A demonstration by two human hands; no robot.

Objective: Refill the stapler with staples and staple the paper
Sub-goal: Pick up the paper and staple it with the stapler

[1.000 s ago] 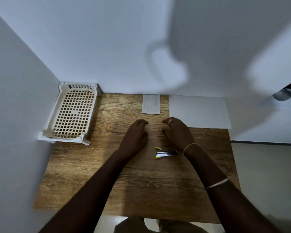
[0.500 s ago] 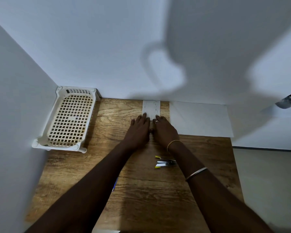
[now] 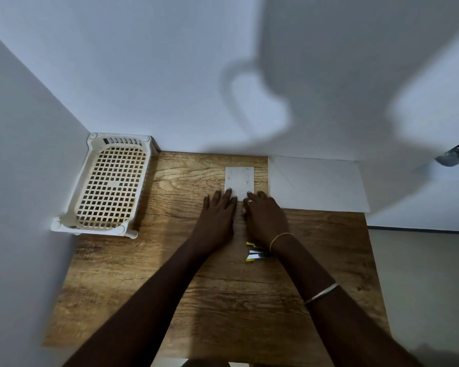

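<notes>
My left hand [image 3: 217, 215] and right hand [image 3: 265, 215] lie flat and open, fingertips on the small paper [image 3: 239, 181] near the table's [image 3: 117, 274] far edge. The stapler [image 3: 257, 255] lies open behind my right wrist; pulling back carelessly could knock it.

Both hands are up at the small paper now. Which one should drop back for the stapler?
Right, probably. The stapler lies just beneath the right hand at its wrist, while the left hand is farther off and can hold the small paper.
</notes>
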